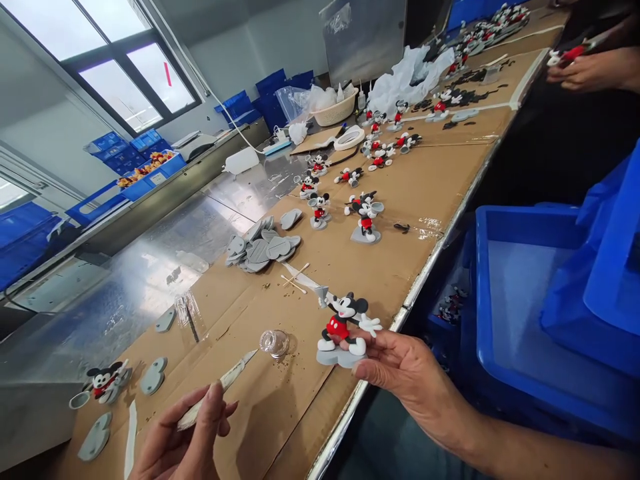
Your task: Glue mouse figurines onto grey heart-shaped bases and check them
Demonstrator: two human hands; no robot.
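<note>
My right hand [407,377] holds a cartoon mouse figurine [344,328] in red shorts by its grey base, just above the front edge of the cardboard-covered table [400,193]. My left hand [183,440] pinches a slim white-handled knife [217,387] whose blade points toward a small clear glass jar [274,343]. A pile of grey heart-shaped bases [263,245] lies further back. Two thin sticks [295,279] lie crossed beside it.
Several finished figurines [365,217] stand along the table, one lies at the left [104,382] among loose grey bases. A blue crate [520,313] sits at the right. Another person's hands [587,67] work at the far right. A white basket [336,110] and plastic bags [407,77] lie beyond.
</note>
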